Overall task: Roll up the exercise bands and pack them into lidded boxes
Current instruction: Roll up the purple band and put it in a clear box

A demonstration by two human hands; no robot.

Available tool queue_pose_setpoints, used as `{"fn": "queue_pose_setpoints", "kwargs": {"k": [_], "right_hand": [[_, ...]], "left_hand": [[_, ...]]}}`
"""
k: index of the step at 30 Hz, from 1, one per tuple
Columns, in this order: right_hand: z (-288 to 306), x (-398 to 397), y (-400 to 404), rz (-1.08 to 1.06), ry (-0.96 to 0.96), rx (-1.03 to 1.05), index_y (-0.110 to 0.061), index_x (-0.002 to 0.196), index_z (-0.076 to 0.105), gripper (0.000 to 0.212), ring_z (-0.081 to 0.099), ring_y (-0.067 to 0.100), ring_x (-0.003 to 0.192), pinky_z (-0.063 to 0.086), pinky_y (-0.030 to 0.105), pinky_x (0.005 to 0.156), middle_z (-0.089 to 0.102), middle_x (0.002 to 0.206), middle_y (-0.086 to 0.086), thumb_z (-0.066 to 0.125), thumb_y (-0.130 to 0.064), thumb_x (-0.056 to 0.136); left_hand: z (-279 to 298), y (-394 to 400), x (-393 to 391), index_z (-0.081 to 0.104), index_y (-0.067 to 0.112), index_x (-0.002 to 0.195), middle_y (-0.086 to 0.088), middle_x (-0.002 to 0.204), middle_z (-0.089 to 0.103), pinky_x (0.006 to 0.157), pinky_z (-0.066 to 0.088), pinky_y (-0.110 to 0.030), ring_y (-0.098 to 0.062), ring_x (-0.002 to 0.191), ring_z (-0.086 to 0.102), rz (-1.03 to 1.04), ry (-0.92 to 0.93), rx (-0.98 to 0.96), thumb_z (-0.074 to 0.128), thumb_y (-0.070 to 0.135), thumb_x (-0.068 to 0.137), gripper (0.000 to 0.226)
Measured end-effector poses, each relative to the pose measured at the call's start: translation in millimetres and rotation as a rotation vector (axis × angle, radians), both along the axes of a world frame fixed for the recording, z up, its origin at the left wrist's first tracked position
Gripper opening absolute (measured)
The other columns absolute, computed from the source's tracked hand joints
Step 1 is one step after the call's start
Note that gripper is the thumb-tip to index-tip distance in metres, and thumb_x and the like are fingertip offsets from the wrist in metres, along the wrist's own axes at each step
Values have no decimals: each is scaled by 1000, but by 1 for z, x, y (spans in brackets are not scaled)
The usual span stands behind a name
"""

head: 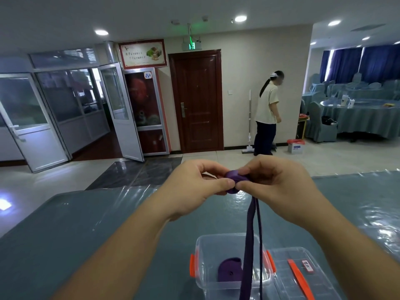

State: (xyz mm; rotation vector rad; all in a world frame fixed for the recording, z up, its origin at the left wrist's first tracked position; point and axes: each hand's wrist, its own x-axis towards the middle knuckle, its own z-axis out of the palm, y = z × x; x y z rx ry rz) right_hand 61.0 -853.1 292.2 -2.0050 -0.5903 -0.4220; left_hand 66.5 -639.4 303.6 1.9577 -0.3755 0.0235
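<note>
Both hands are raised above the table, pinching a small roll of a purple exercise band (pixel 234 179) between them. My left hand (pixel 194 187) grips the roll from the left with thumb and fingers. My right hand (pixel 275 187) pinches it from the right. The loose tail of the band (pixel 251 245) hangs straight down over a clear plastic box (pixel 202 252) with orange latches. Inside the box lies another rolled purple band (pixel 229 271). The box's clear lid (pixel 303 276), with an orange handle, lies flat to its right.
The table (pixel 86 234) has a blue-grey cloth under shiny clear plastic. Beyond it, a person (pixel 267 113) stands near a brown door (pixel 197 100) and a floor mop. Covered round tables and chairs (pixel 357 115) fill the far right. Glass doors stand at the left.
</note>
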Motion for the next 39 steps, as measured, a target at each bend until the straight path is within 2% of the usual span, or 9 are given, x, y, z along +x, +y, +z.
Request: {"fn": "queue_pose_setpoints", "kwargs": {"k": [7,13,16,21,27,29,31,35,39], "right_hand": [[-8,1,3,95,1,276,-27,111,78,30,75,1,99,56,14,88,81,101,-17,73,-6,91],[-4,4,-1,89,107,118,-27,106,74,27,77,5,92,61,21,85,81,97,-11,80,-9,86],[-3,3,3,46,32,209,-25,97,76,20,77,6,86,61,20,80,81,90,-11,82,-11,84],[-8,3,7,66,-16,282,-26,108,80,27,77,5,95,59,18,86,81,97,-14,79,-9,86],[-6,6,2,90,28,79,-33,100,78,27,77,4,89,61,21,85,81,92,-15,81,-10,86],[-6,6,4,70,22,152,-26,100,75,24,77,5,88,61,20,82,81,91,-12,82,-10,83],[-7,6,6,59,-11,261,-21,99,75,22,78,7,88,61,18,80,81,91,-11,82,-9,82],[-7,3,7,90,-24,304,-27,102,79,27,77,6,91,60,17,83,81,94,-14,77,-5,86],[-1,3,2,92,1,105,-38,93,78,32,76,1,87,59,15,82,79,89,-22,79,-6,85]], "left_hand": [[-22,-13,5,77,9,107,-12,107,77,87,59,-24,-18,98,73,-89,160,-549,74,13,87,21],[-14,-4,5,79,14,113,-8,109,78,93,62,-37,-24,101,77,-41,85,-198,78,12,91,22],[-11,-6,5,78,9,112,-13,110,78,95,61,-38,-26,102,77,-34,111,-344,78,9,89,23],[-21,-16,3,73,1,121,-17,116,77,90,61,-29,-23,106,76,-102,222,-677,71,9,88,33],[-14,-7,2,80,17,107,-7,104,80,82,61,-26,-22,98,78,5,83,-263,79,12,90,18],[-10,-7,2,80,16,107,-8,103,80,80,61,-26,-23,98,78,-5,91,-314,79,11,88,19],[-12,-10,2,80,13,107,-12,106,80,79,62,-25,-24,98,78,-42,144,-506,78,13,83,24],[-20,-14,1,76,6,110,-17,110,78,77,63,-27,-23,98,77,-54,228,-718,75,12,81,30],[-18,-5,4,77,13,109,-11,108,78,88,62,-34,-24,102,77,-22,116,-318,76,11,92,18]]}}
